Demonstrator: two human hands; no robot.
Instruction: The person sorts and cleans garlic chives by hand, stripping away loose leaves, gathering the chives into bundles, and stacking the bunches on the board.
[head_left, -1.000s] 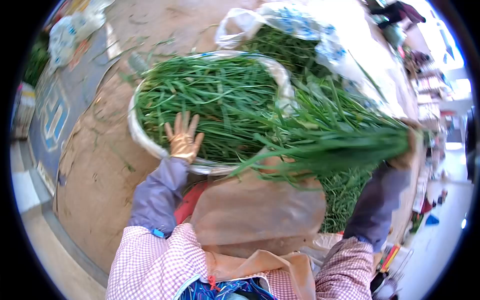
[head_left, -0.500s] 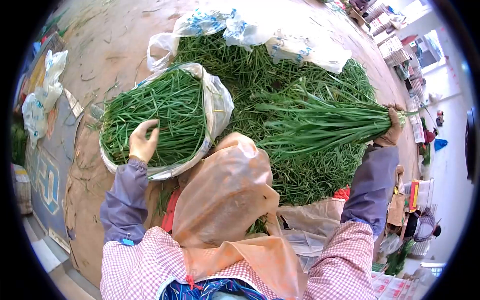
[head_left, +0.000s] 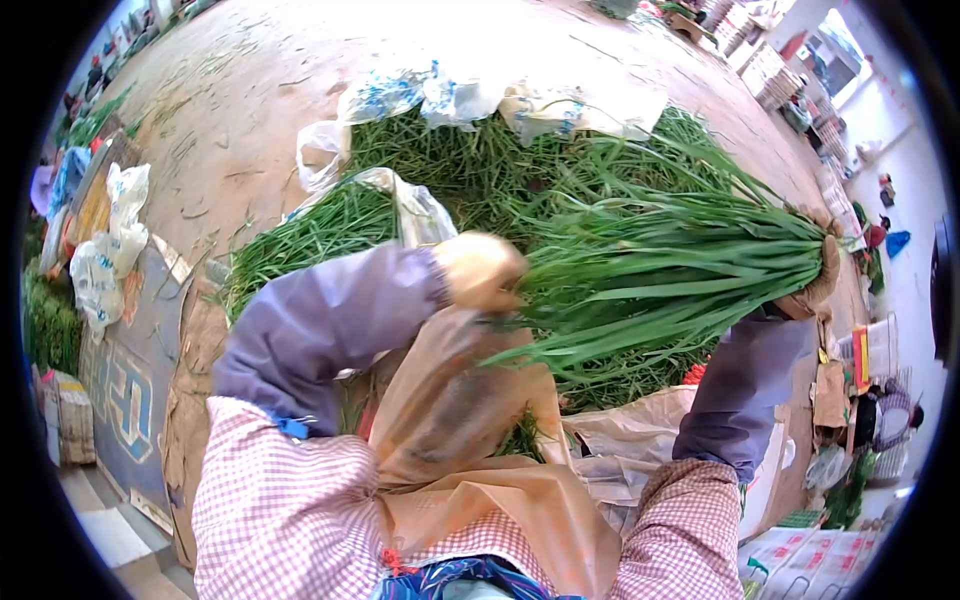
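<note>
My right hand (head_left: 808, 270) grips a bunch of long green stalks (head_left: 680, 260) by the root end, and the leaves fan out leftward. My left hand (head_left: 482, 270) is at the leaf tips, blurred, its fingers too smeared to read. Behind my left forearm lies a basket of greens (head_left: 320, 230) lined with white plastic (head_left: 425, 215). Under and behind the held bunch spreads a heap of loose greens (head_left: 450, 160). A tan apron (head_left: 450, 390) covers my lap.
Clear plastic sheeting (head_left: 590, 108) with blue print lies along the heap's far edge. At left are a blue-grey board (head_left: 130, 390) and a plastic bag (head_left: 100, 275). Stacked boxes (head_left: 770, 78) stand at the upper right. A person (head_left: 893, 418) is at the far right.
My left hand has left the basket of greens and moved right to the leaf tips. My right hand still holds the bunch, now slightly lower and farther right, with the leaves spread wider.
</note>
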